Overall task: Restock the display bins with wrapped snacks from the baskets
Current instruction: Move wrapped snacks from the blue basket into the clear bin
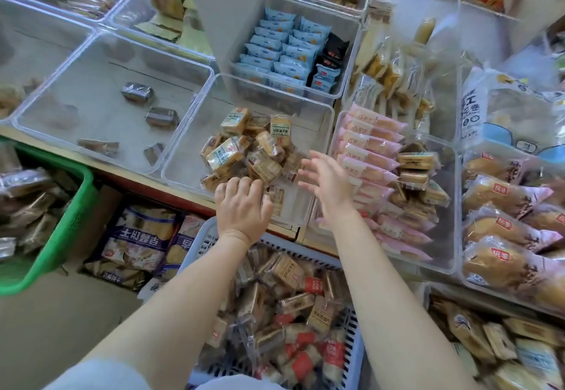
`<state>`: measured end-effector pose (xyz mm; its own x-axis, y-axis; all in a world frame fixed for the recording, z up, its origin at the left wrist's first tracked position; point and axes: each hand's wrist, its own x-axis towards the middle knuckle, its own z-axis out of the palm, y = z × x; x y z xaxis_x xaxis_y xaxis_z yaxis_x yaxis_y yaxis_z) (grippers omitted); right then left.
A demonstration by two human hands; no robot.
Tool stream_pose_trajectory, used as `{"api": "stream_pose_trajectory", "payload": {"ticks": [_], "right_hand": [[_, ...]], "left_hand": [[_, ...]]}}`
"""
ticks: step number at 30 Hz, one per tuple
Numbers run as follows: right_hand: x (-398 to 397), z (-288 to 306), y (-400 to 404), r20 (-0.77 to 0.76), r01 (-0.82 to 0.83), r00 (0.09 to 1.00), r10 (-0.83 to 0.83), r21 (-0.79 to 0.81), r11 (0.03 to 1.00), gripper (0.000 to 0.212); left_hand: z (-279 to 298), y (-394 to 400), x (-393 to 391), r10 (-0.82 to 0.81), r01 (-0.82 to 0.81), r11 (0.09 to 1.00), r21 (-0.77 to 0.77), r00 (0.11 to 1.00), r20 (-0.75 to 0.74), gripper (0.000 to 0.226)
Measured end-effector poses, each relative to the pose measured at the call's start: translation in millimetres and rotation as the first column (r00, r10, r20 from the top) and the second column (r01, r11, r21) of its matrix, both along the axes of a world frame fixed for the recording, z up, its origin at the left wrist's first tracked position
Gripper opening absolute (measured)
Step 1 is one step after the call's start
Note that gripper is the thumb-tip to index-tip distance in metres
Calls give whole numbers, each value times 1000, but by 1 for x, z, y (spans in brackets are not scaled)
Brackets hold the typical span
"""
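My hands reach over the clear display bin [183, 157]: my left hand [241, 206] rests with loosely bent fingers on the heap of wrapped snacks [247, 151] inside it, and my right hand [327, 181] hovers open just beside the heap. More of the same snacks fill the grey basket [198, 246] below my arms, and a green basket [76, 206] sits off to the left.

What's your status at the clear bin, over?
Left hand open, fingers on the heap of tan wrapped snacks in the clear plastic bin. Right hand open beside it. Nothing blocking.
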<state>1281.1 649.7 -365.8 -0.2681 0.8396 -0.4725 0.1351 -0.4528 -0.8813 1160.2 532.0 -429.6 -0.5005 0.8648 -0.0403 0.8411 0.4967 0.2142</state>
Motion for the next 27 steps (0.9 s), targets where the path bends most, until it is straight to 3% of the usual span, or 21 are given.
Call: {"api": "stream_pose_trajectory", "payload": {"ticks": [4, 7, 9, 11, 15, 17, 20, 27], "right_hand": [[43, -3, -1, 275, 164, 924, -265, 339, 926, 18], [86, -12, 11, 391, 261, 747, -538, 571, 778, 28], [116, -19, 26, 493, 255, 595, -634, 632, 731, 38], [143, -24, 41, 657, 200, 482, -580, 562, 803, 51], [172, -32, 63, 893, -19, 344, -290, 316, 949, 74], [174, -34, 72, 942, -125, 271, -200, 241, 963, 68], [173, -37, 78, 954, -181, 220, -201, 243, 953, 57], [166, -49, 68, 975, -317, 145, -171, 210, 925, 71]], "left_hand": [[-3, 2, 0, 15, -15, 1000, 12, 1000, -16, 42], [-2, 2, 0, 21, -21, 999, 33, 1000, -17, 49], [-2, 1, 2, 47, -47, 998, 38, 999, 4, 55], [-1, 2, 5, 81, -81, 997, 13, 996, 30, 59], [-2, 6, 9, 159, -158, 987, -18, 986, 47, 63], [-2, 9, 11, 207, -206, 978, -40, 977, 48, 63], [0, 14, 14, 249, -245, 965, -93, 968, 28, 61], [1, 14, 15, 252, -250, 966, -70, 967, 23, 60]]}}
